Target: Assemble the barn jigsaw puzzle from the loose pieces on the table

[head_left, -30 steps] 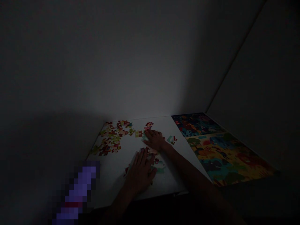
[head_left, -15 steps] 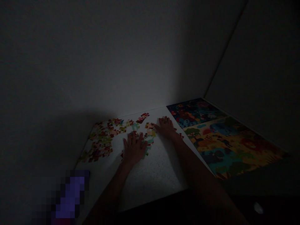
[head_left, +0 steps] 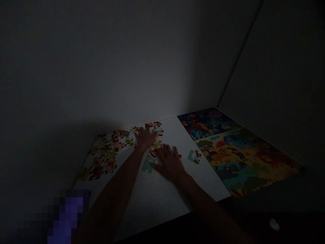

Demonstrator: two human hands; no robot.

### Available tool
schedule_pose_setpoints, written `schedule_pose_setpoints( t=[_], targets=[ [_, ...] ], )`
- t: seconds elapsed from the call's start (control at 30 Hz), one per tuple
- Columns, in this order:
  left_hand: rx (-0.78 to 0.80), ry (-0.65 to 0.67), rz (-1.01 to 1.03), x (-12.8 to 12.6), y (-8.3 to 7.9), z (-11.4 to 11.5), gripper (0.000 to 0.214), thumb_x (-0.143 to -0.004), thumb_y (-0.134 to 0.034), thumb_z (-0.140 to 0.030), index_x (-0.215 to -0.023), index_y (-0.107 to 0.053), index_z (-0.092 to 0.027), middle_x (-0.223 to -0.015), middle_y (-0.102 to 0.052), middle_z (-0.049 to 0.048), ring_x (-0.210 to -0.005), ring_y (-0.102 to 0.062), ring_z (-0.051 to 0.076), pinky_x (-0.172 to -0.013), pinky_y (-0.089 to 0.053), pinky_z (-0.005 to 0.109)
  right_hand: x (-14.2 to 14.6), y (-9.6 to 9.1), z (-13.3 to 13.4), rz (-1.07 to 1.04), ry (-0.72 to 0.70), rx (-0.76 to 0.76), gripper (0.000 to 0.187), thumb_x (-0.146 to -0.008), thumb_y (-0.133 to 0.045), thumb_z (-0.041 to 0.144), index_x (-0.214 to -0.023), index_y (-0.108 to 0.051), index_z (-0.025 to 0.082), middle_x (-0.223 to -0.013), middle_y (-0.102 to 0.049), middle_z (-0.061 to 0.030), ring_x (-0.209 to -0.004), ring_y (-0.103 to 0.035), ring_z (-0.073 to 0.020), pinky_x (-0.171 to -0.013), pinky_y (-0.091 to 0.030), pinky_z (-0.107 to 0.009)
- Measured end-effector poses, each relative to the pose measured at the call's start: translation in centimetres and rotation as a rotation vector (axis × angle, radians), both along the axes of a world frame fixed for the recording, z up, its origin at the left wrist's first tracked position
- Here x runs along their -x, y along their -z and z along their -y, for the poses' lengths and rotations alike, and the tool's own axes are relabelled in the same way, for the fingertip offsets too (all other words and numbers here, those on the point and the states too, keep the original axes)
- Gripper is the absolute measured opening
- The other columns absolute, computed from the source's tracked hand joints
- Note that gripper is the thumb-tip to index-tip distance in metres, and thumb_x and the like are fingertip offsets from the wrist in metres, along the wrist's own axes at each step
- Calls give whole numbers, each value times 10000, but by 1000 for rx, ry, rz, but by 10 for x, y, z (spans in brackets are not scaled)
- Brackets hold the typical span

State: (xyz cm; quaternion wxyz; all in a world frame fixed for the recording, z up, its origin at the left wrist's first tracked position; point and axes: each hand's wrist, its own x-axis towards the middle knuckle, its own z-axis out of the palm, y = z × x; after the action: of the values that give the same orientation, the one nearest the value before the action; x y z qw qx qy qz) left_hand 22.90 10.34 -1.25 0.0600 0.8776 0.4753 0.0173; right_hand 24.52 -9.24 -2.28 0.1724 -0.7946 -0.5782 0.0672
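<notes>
- Dimly, from the head view, the only one there is, I make out a white tabletop [head_left: 157, 200] whose far edge runs along a pale wall [head_left: 152, 67].
- The left hand [head_left: 145, 139] is palm down, fingers spread wide, toward that far edge among jigsaw pieces; a small red strip [head_left: 153, 124] lies just beyond it, close to the wall.
- The right hand [head_left: 170, 162] is nearer the front edge, flat and fanned wide too, with a pale green piece [head_left: 148, 164] by its thumb and bits of red at its fingertips. It is too dark to tell whether anything is pinned beneath either palm.
- Most of the jigsaw pieces [head_left: 104, 157] crowd the left edge and reach up to the far left corner, many overlapping.
- A small red-and-green cluster [head_left: 194, 156] sits apart, between the right hand and the yellow animal picture [head_left: 243, 159] on the right side; a dark picture [head_left: 207, 123] fills the far right corner.
- As I judge it, a broad sweep of either palm could break up joined bits or stack pieces. Pushing leftward might send the outermost ones over the left edge, and the poor light could leave a dropped one unnoticed.
</notes>
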Motion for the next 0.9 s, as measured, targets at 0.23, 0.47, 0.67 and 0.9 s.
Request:
schedule_pose_setpoints(
  t=[0.23, 0.47, 0.67, 0.9],
  targets=[
    [52, 229, -42, -39, 4, 7, 810, -926, -231, -640, -1541, -209, -113, -1617, -142, 197, -1494, -99, 358, -1174, -87, 584, 16, -11, -17, -33, -368, -170, 633, -943, -466, 545, -1454, -414, 175, -1550, -359, -142, -1464, -237, -280, -1197, -167, -509],
    [63, 423, -108, -38, -7, 39, 887, -899, -200, -721, -1544, -192, -113, -1625, -103, 170, -1501, -50, 346, -1172, -84, 605, -9, -6, 6, -71, -223, -369, 318, -925, -522, 234, -1225, -627, 227, -1400, -545, -93, -1357, -420, -252, -1157, -274, -511],
    [55, 453, -93, 29, -5, 51, 862, -899, -257, -724, -1542, -231, -150, -1612, -161, 182, -1497, -93, 337, -1184, -87, 570, -41, 18, 42, 131, 372, -101, 628, -940, -476, 495, -1462, -425, 151, -1552, -344, -176, -1457, -239, -365, -1169, -169, -576],
    [-107, 389, 12, 116, 12, 91, 710, -958, -305, -598, -1522, -302, -166, -1611, -175, 158, -1498, -116, 310, -1188, -139, 552, -41, 8, 15, 159, 188, 108, 757, -939, -317, 663, -1531, -310, 192, -1591, -259, -165, -1474, -195, -352, -1186, -109, -533]
  ],
)
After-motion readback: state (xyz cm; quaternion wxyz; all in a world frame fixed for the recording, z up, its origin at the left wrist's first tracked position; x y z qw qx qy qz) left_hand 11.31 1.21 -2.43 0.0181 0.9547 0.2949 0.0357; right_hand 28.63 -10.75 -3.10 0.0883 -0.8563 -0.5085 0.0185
